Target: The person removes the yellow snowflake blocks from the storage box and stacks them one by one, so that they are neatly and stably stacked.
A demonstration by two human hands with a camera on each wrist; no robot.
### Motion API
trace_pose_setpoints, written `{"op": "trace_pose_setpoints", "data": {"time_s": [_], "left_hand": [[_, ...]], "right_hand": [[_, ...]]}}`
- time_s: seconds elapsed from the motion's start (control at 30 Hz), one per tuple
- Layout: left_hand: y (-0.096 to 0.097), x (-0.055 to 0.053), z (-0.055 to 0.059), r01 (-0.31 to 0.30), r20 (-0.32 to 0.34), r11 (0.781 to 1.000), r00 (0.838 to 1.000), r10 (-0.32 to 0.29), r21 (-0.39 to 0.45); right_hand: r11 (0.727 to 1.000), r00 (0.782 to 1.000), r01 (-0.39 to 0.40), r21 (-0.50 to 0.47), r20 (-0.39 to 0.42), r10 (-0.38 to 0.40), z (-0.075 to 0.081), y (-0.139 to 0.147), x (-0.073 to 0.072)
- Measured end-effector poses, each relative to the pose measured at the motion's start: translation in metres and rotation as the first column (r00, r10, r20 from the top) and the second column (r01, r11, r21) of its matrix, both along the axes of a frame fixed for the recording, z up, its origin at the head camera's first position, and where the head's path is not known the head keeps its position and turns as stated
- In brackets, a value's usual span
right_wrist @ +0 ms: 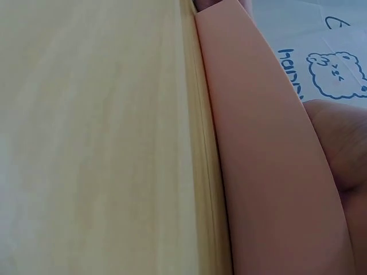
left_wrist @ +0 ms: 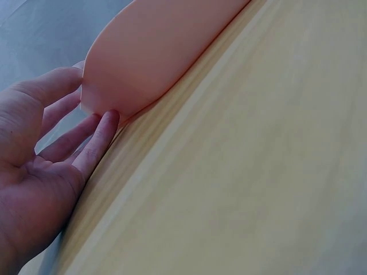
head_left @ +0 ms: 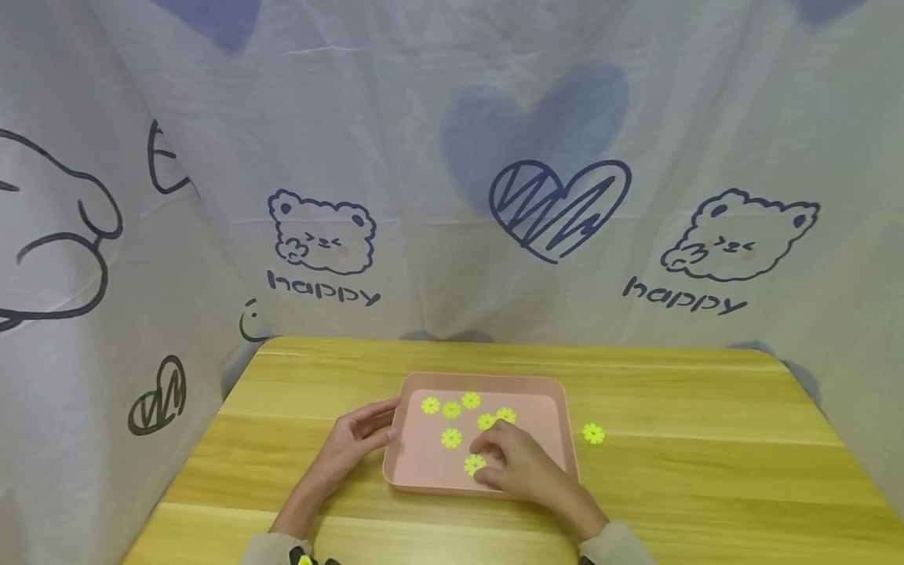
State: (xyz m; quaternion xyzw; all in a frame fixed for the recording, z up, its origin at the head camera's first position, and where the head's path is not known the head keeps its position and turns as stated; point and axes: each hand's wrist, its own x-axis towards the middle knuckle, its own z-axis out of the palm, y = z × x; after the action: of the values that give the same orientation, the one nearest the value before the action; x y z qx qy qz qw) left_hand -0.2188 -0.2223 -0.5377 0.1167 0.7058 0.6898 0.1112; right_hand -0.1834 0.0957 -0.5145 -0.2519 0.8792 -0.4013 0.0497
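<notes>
A pink rectangular tray (head_left: 480, 384) stands on the wooden table with several yellow-green snowflake discs in it. My left hand (head_left: 360, 430) is at the tray's left side, its extended fingers (left_wrist: 100, 137) touching the outer wall and rim. Over the tray's front right part, my right hand (head_left: 519, 463) has its thumb and forefinger bent around one snowflake disc (head_left: 475, 465), pinching it at the edges. Another pair of snowflake discs (head_left: 505, 415) sits just beyond the knuckles. In the right wrist view, the tray's front wall (right_wrist: 269, 149) hides most of that hand.
One loose snowflake disc (head_left: 594, 433) lies on the table (head_left: 706, 455) to the right of the tray. A pale curtain (head_left: 424, 275) with printed bears and hearts hangs behind the table and along its sides.
</notes>
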Motion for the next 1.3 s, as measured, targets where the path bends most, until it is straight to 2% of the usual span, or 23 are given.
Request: {"op": "trace_pose_setpoints", "data": {"time_s": [0.2, 0.33, 0.43, 0.57, 0.8, 1.07, 1.3], "left_hand": [[-0.002, -0.002, -0.002, 0.005, -0.017, 1.000, 1.000, -0.005, -0.013], [-0.002, -0.002, -0.003, 0.018, -0.035, 1.000, 0.999, -0.018, -0.013], [-0.002, -0.002, -0.003, 0.012, -0.023, 1.000, 1.000, -0.012, -0.008], [-0.002, -0.001, -0.003, 0.013, -0.015, 1.000, 1.000, -0.013, -0.005], [-0.002, -0.002, -0.002, 0.013, -0.021, 1.000, 1.000, -0.013, -0.002], [-0.002, -0.002, -0.002, 0.019, -0.031, 1.000, 0.999, -0.019, -0.003], [-0.003, -0.001, -0.002, 0.022, -0.033, 1.000, 0.999, -0.022, 0.005]], "right_hand": [[1.000, 1.000, -0.001, 0.026, -0.002, 0.002, 0.001, -0.001, -0.001], [1.000, 1.000, 0.001, -0.013, -0.003, -0.001, -0.001, -0.001, -0.001], [0.999, 1.000, 0.007, -0.044, -0.012, -0.007, -0.002, 0.000, -0.001], [0.998, 0.998, 0.044, -0.054, -0.038, -0.046, -0.002, 0.001, -0.001], [0.983, 0.997, 0.077, -0.166, 0.004, -0.078, -0.001, 0.007, -0.001], [0.964, 0.987, 0.141, -0.225, -0.038, -0.154, 0.007, 0.013, 0.000], [0.945, 0.980, 0.197, -0.261, 0.037, -0.194, 0.016, 0.018, 0.004]]}}
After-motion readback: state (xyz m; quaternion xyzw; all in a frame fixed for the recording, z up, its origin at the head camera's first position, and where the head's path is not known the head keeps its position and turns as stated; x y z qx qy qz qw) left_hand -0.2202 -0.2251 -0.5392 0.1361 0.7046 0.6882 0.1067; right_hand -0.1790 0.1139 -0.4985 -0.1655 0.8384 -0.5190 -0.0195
